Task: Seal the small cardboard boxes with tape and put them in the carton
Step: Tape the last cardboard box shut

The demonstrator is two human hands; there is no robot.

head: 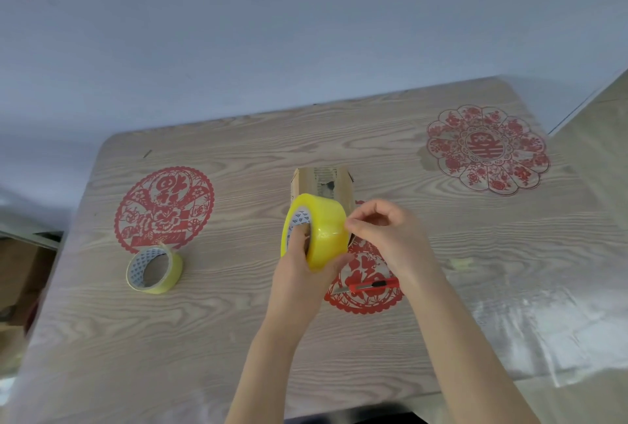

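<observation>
On the desk, the small cardboard box stands just behind the hands, not yet sealed. The left hand grips the yellow tape roll through its core, steadying it while the right hand pinches the rim, likely hunting the loose end. The core shows a diamond print but no readable brand.

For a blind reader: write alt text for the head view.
A left hand grips a yellow tape roll over a wood-grain table while the right hand pinches at its rim. A small box stands just behind the roll; a thinner roll lies to the left and a red cutter near the right wrist.
</observation>
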